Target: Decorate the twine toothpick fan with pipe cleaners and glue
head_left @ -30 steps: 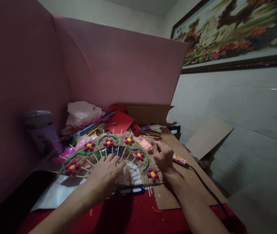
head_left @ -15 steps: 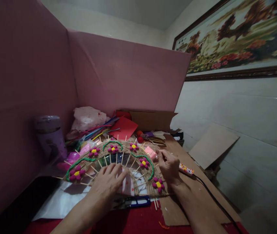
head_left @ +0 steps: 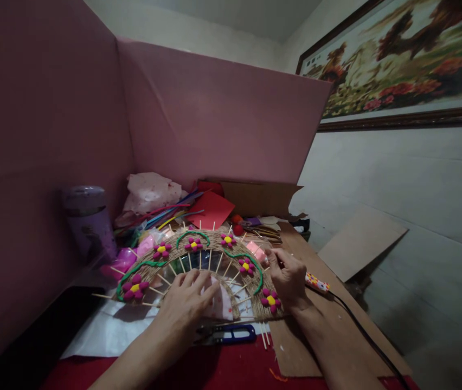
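The arched twine piece [head_left: 210, 242] lies in front of the person, propped on other materials over the red-covered surface [head_left: 223, 365], its right end by the cardboard sheet [head_left: 337, 325]; six purple flowers [head_left: 246, 266] with yellow centres and three green strands [head_left: 149, 264] are already in place along its outer band; the sticks [head_left: 200, 259] between outer and inner bands are bare, and from where I stand I cannot tell what, if anything, is left to add; the left forearm enters from the lower left, with the left hand [head_left: 190, 295] palm down, released, fingers extended over the inner arch beside the red-spotted pale piece [head_left: 223, 303]; the right forearm rises from the lower right, wrist bent inward, the right hand [head_left: 288, 273] at the arch's right edge, near the pink block [head_left: 257, 252]; its fingers are curled with the thumb toward the forefinger, but whether they grip anything cannot be told; the blue-handled snips [head_left: 231, 340] lie unheld at the near side.
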Motion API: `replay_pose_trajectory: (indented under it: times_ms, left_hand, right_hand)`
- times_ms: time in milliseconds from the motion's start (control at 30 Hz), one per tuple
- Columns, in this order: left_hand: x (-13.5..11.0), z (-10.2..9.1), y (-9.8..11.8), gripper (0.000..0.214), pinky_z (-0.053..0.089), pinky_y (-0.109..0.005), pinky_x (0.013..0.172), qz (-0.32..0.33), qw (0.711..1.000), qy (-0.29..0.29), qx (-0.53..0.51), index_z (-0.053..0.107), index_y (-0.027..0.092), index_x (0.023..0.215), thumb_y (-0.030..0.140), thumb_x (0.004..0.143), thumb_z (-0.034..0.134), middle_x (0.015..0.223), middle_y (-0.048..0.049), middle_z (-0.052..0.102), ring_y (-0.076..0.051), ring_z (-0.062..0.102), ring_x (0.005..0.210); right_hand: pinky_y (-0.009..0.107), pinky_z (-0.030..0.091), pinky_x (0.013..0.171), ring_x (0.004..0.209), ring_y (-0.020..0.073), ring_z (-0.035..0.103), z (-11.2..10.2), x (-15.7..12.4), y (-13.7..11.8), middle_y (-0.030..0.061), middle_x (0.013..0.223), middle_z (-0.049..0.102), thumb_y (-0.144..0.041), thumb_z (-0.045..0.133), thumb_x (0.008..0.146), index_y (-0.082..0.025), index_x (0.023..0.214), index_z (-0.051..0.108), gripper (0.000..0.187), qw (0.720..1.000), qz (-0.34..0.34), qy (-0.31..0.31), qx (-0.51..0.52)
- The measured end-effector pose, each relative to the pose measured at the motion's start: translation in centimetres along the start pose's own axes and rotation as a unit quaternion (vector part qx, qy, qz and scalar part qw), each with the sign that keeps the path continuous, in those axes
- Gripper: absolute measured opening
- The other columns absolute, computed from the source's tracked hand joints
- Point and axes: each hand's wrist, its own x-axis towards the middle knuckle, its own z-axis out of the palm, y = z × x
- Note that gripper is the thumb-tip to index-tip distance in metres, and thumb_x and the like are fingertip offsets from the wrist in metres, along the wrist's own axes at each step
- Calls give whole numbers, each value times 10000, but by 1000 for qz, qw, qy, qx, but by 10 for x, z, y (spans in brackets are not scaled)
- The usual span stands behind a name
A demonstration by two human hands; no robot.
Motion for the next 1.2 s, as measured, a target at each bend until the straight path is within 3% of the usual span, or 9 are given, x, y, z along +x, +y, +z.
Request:
replay_pose_trajectory:
  times_ms: [467, 900, 1200]
  left_hand:
    - [-5, 5, 1, 787, 295, -489, 944, -17, 999, 28, -21, 426, 242, 1253, 209, 503, 661, 1379, -133, 362, -366, 332, 1219]
    - [-2, -2, 3, 792, 300, -522, 860, -7, 1000, 27, -14, 412, 260, 1256, 231, 502, 654, 1371, -137, 376, -388, 345, 1186]
    - [0, -9, 5, 796, 302, -480, 849, -15, 999, 34, -23, 405, 250, 1255, 255, 499, 656, 1333, -119, 417, -341, 392, 1115]
  right_hand:
    - [243, 323, 523, 514, 127, 515, -1, -1, 1, 12, 571, 604, -336, 480, 877, -184, 668, 617, 292, 1000, 3, -17, 8]
    - [244, 324, 526, 506, 128, 507, -3, -1, -2, 18, 562, 592, -344, 482, 876, -175, 671, 618, 299, 999, 5, -29, 15]
    - [231, 312, 514, 489, 114, 484, -1, -2, -1, 4, 536, 564, -334, 501, 865, -171, 675, 627, 280, 999, 4, -28, 15]
